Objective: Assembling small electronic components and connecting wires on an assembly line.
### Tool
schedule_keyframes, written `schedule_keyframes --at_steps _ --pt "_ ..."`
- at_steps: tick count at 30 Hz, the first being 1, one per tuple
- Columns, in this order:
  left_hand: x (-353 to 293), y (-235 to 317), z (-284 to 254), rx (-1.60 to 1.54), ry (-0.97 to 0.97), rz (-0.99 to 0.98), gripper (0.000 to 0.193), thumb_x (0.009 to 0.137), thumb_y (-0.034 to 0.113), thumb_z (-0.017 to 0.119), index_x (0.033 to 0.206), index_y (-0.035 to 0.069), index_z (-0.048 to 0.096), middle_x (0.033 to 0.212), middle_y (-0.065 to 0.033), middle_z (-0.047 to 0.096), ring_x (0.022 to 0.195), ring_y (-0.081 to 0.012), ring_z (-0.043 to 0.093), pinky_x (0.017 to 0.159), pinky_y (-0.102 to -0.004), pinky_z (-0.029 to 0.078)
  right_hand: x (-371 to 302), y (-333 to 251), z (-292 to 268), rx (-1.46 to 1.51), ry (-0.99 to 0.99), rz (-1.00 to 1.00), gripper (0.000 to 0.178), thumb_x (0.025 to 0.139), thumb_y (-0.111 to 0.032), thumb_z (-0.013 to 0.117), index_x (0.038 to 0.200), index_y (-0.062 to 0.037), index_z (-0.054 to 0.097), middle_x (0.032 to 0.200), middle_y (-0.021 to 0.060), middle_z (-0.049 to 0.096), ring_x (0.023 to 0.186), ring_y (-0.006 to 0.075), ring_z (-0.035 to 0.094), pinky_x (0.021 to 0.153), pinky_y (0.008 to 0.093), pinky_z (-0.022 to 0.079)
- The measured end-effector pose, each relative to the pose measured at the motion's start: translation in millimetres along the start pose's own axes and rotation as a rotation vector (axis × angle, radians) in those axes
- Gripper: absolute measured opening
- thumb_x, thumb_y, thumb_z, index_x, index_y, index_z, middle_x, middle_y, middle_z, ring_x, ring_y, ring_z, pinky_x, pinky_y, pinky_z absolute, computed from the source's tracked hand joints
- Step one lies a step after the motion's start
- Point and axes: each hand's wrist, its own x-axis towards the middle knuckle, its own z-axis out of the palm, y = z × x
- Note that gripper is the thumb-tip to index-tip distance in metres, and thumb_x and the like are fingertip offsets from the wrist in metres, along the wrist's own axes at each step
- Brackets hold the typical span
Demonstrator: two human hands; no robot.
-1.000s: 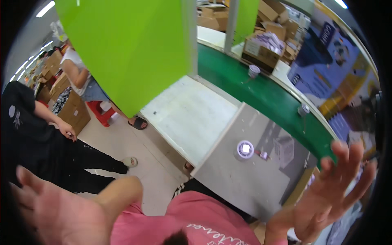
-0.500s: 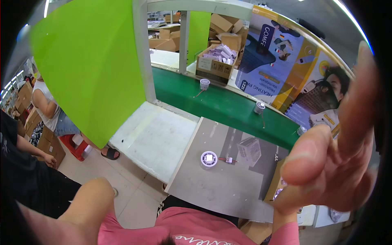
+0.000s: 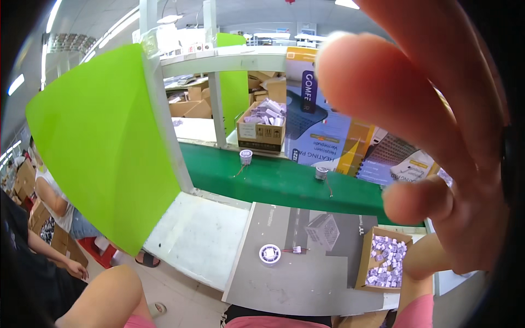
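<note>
My right hand [image 3: 459, 164] is raised large and close at the right, its fingers apart and stretched, blurred by nearness. Nothing shows in it. Of my left arm only the bent elbow [image 3: 112, 295] appears at the lower left; the left hand is out of view. Below lies a grey printed board [image 3: 306, 279]. On it sits a round white part [image 3: 269, 254] with a square piece at its centre. Its thin red wire ends in a small white connector [image 3: 297, 250]. By my right forearm stands an open cardboard box [image 3: 363, 262] of small whitish blocks.
Beyond the board runs a green conveyor belt [image 3: 219, 169] with two round wired parts [image 3: 245, 157] on it. Behind are a carton [image 3: 262, 141] of white pieces and a printed poster board [image 3: 322, 136]. A green panel [image 3: 104, 153] stands left; people [image 3: 33, 251] are past it.
The view has tilted up, so the belt and board sit lower. My right hand has come nearer and higher, uncovering the box of small blocks. My left elbow shows lower.
</note>
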Motion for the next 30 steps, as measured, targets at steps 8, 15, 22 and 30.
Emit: schedule_keyframes --at_steps 8,15,22,30 --pt "86.7 -9.4 76.8 -0.277 -0.221 0.069 0.052 0.094 0.041 0.047 0.129 0.002 0.052 0.134 -0.019 0.048 0.137 -0.0382 0.031 0.113 -0.0596 0.016 -16.1 14.9 -46.6 -0.219 0.226 0.029 0.037 0.097 -0.02 0.056 0.132 -0.0096 0.055 0.123 0.0172 0.059 0.114 0.017 0.056 0.105 0.0316 0.041" --pt "194.0 -22.0 254.0 -0.201 -0.917 -0.165 0.052 0.094 0.041 0.048 0.129 0.003 0.052 0.133 -0.0181 0.048 0.136 -0.0377 0.031 0.113 -0.0598 0.017 -62.9 -65.8 52.2 -0.038 0.481 0.675 0.036 0.097 -0.021 0.056 0.131 -0.0087 0.054 0.122 0.0169 0.059 0.112 0.0175 0.057 0.102 0.031 0.042" --pt "63.6 -109.1 215.2 -0.047 -0.863 -0.127 0.052 0.094 0.041 0.049 0.13 0.003 0.052 0.133 -0.0171 0.049 0.136 -0.0372 0.032 0.113 -0.06 0.017 -125.7 -3.5 218.3 -0.004 0.485 0.594 0.036 0.096 -0.021 0.057 0.13 -0.0077 0.054 0.121 0.0166 0.06 0.11 0.0181 0.057 0.099 0.0304 0.043" --pt "-61.7 -146.2 39.1 -0.443 -0.735 -0.175 0.051 0.094 0.04 0.051 0.13 0.004 0.052 0.133 -0.016 0.05 0.136 -0.0367 0.032 0.113 -0.0601 0.017 -260.4 -54.2 320.8 -0.533 0.506 0.604 0.036 0.096 -0.021 0.057 0.128 -0.0067 0.054 0.119 0.0162 0.06 0.108 0.0187 0.058 0.095 0.0298 0.044"
